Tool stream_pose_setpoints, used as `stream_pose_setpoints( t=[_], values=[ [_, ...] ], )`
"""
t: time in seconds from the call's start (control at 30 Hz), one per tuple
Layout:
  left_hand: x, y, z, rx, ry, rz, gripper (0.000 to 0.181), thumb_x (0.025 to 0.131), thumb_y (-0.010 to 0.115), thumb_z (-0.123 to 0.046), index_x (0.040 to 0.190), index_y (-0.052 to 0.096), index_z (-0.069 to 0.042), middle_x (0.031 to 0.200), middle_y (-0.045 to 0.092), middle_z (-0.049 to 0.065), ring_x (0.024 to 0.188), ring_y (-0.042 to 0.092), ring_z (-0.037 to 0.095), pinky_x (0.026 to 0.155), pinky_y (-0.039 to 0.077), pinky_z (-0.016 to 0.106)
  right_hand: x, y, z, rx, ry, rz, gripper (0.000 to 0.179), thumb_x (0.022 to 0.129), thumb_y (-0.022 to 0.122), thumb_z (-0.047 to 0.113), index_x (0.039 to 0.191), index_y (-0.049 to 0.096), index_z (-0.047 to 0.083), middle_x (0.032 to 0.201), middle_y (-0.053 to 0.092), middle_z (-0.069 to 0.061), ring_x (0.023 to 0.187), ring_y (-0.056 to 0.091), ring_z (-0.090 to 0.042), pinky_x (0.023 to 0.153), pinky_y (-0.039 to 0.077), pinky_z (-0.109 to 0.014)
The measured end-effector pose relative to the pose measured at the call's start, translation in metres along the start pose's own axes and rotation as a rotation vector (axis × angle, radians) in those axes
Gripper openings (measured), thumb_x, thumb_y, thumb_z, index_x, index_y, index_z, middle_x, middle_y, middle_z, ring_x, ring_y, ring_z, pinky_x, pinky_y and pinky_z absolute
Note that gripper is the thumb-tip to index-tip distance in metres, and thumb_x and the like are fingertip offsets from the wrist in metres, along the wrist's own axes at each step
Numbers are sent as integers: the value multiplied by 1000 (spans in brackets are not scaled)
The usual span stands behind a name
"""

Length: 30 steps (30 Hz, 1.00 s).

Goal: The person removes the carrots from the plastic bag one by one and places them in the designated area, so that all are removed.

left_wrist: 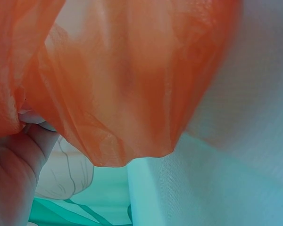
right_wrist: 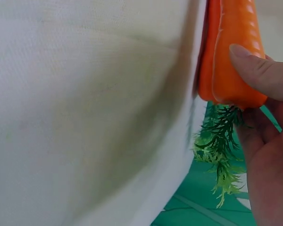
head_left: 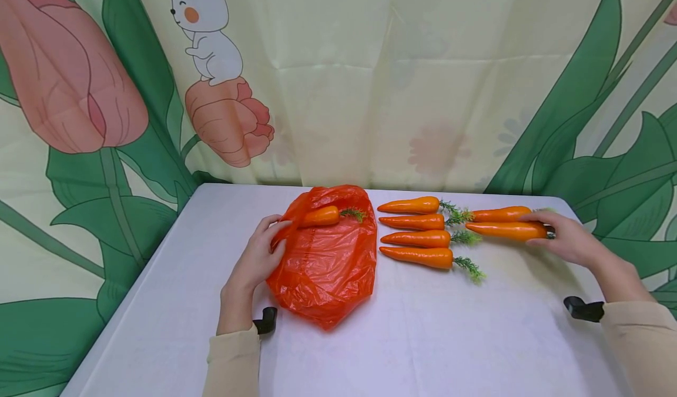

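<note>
At its left edge, a crinkled red plastic bag (head_left: 330, 268) is pinched by my left hand (head_left: 259, 250); the left wrist view has the thin film (left_wrist: 127, 94) stretched beside the thumb. One carrot (head_left: 321, 216) lies at the bag's upper part, its leafy top pointing right. Over on the right, my right hand (head_left: 571, 238) grips a carrot (head_left: 505, 230) by its thick end. In the right wrist view my thumb presses on this carrot (right_wrist: 236, 70), and green leaves (right_wrist: 221, 141) hang below it. Another carrot (head_left: 499, 214) lies right behind it.
Several carrots (head_left: 418, 257) lie in a column between bag and right hand, tips left and leaves right. All rest on a white-covered table (head_left: 423, 338). Behind its far edge hangs a curtain (head_left: 338, 91) printed with tulips and a rabbit.
</note>
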<state>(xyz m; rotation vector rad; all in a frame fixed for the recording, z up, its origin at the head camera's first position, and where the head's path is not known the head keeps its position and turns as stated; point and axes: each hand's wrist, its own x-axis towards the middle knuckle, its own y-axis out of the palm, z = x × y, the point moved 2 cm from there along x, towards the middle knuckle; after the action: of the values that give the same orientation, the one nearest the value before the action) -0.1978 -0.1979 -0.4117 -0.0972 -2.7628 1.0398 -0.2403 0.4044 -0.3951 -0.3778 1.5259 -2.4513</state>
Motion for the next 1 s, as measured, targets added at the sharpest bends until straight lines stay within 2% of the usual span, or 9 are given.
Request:
stream_pose_setpoints(
  t=[0.07, 0.13, 0.2, 0.33, 0.47, 0.6, 0.9, 0.93, 1.0],
  values=[
    [0, 0, 0, -2, -2, 2, 41, 99, 59, -2, 139, 58, -7, 150, 38, 9, 134, 43, 33, 106, 44, 50, 0, 1, -3, -6, 22, 12, 46, 86, 78, 6, 126, 61, -7, 123, 55, -31, 103, 52, -42, 79, 43, -18],
    [0, 0, 1, -3, -4, 2, 41, 99, 60, -2, 139, 58, -7, 150, 38, 9, 134, 43, 33, 106, 44, 49, 0, 3, -7, -1, 44, 34, 46, 87, 78, 7, 127, 60, -7, 125, 53, -32, 104, 51, -43, 85, 47, -34],
    [0, 0, 1, -3, -2, 1, 41, 99, 60, -2, 139, 58, -7, 150, 39, 9, 134, 44, 33, 106, 44, 49, 1, 5, -9, 10, 71, 66, 47, 88, 77, 9, 129, 59, -6, 127, 51, -33, 107, 49, -45, 88, 46, -52],
    [-1, 1, 2, 8, 24, -11, 41, 98, 60, 0, 139, 59, -5, 149, 40, 9, 132, 46, 33, 105, 44, 49, 1, 10, -13, 36, 123, 118, 50, 90, 76, 12, 132, 55, -6, 132, 47, -35, 111, 45, -50, 93, 40, -68],
    [-1, 1, 3, 19, 47, -21, 41, 97, 61, 1, 138, 59, -4, 147, 41, 11, 130, 47, 34, 106, 44, 49, 2, 13, -15, 44, 149, 137, 51, 90, 74, 12, 133, 54, -6, 133, 44, -37, 112, 43, -52, 95, 37, -71],
    [-1, 1, 2, 17, 34, -17, 41, 98, 60, 0, 138, 59, -5, 148, 41, 10, 132, 46, 33, 106, 44, 49, 2, 14, -16, 42, 152, 141, 50, 91, 74, 12, 133, 54, -6, 134, 43, -38, 113, 43, -53, 95, 35, -73],
    [-1, 0, 1, 7, 24, -16, 41, 98, 60, -1, 139, 59, -5, 148, 41, 9, 132, 45, 32, 105, 45, 48, -1, 10, -17, 28, 90, 102, 50, 89, 76, 9, 132, 57, -7, 132, 48, -36, 114, 46, -52, 94, 40, -69],
    [-1, 0, 1, 5, 26, -16, 41, 98, 60, -1, 139, 59, -5, 148, 41, 9, 132, 45, 32, 106, 45, 48, -2, 10, -17, 28, 81, 96, 50, 88, 77, 9, 131, 57, -7, 132, 49, -35, 115, 47, -51, 93, 42, -67],
    [-1, 0, 1, 5, 27, -17, 41, 98, 60, -1, 139, 59, -5, 148, 40, 9, 132, 45, 32, 106, 44, 48, -1, 8, -16, 25, 60, 76, 49, 87, 78, 9, 130, 59, -7, 130, 52, -33, 115, 47, -49, 96, 47, -51]
  ],
)
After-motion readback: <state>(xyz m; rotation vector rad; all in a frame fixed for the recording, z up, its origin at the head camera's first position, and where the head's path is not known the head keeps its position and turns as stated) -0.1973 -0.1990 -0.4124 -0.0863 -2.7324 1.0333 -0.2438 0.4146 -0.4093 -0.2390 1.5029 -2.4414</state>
